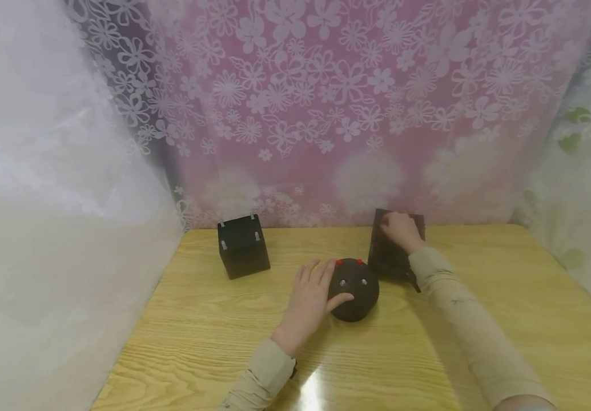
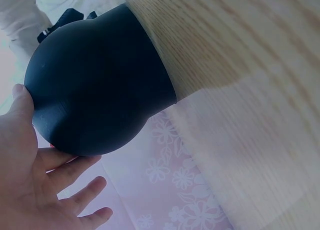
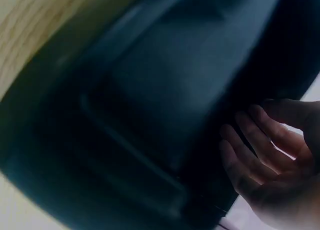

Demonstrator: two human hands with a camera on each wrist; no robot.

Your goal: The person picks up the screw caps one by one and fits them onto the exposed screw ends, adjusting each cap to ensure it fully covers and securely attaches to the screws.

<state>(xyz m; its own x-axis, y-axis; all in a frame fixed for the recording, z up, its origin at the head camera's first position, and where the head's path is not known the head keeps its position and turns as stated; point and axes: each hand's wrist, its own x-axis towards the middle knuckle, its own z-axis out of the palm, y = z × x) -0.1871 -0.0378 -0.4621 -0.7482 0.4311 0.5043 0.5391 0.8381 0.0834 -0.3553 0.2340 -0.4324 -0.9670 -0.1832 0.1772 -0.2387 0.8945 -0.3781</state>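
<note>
A rounded black stand (image 1: 355, 299) sits on the table, with two red pegs (image 1: 359, 262) and two clear pegs (image 1: 364, 282) on its top. My left hand (image 1: 312, 294) holds its left side, the thumb at the front and the fingers toward the back. The left wrist view shows the stand's smooth, bulging side (image 2: 90, 90) between thumb and fingers. Farther right, my right hand (image 1: 402, 229) reaches into a black open box (image 1: 393, 260) with small red pieces in it. Its curled fingers (image 3: 245, 155) are at the box's dark inside; I cannot tell whether they pinch anything.
A black cube-shaped block (image 1: 245, 254) with several clear pegs standing at its top corners is at the back left of the wooden table (image 1: 197, 342). A pink flowered curtain (image 1: 316, 114) hangs behind the table's back edge, and pale sheets (image 1: 59, 228) hang at the sides.
</note>
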